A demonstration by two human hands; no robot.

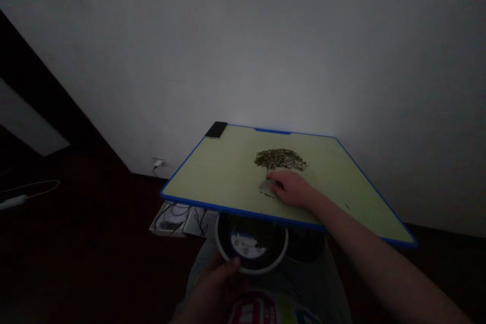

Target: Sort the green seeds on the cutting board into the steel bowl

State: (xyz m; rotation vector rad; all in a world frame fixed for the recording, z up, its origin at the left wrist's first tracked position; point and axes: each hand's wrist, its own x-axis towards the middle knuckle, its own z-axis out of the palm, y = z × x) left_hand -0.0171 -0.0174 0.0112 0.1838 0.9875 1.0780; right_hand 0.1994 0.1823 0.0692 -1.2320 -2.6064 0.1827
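My right hand (294,189) is closed on a thin, pale, round-edged piece (267,188), whose kind I cannot make out in the dim light. The piece touches the pale green tabletop (228,172), with a few dark bits along its near edge. Just beyond my hand lies a loose, spread pile of small green-brown grains or seeds (281,158). Below the table's front edge, my left hand (218,278) grips the near left rim of a white-rimmed bowl (252,269), thumb on top. Dark greenish stuff shows inside it, partly in shadow.
A black phone (216,130) lies at the table's far left corner. The table has a raised blue edge (243,214) and stands against a white wall (266,50). Under it are a white box with cables (170,217) and a dark round container (306,245). A plugged-in charger (158,163) sits low on the wall.
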